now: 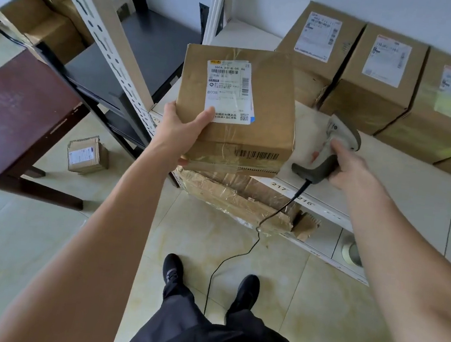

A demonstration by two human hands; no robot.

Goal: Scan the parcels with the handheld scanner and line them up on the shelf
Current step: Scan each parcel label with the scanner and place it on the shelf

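Parcel [237, 107] held above shelf [387, 172] edge, label up, gripped at near-left corner by left hand [184, 129]. Right hand [348, 168] grasps scanner [330, 152] on shelf, just right of parcel. Three boxes [375, 78] lined behind.

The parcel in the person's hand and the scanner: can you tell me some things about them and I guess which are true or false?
1. The left hand holds a cardboard parcel with its shipping label facing up. True.
2. The right hand is empty. False: it grips a handheld scanner.
3. Three parcels stand in a row on the shelf. True.
4. The scanner is cordless. False: a black cable runs from its handle down to the floor.
5. A small parcel lies on the floor. True.
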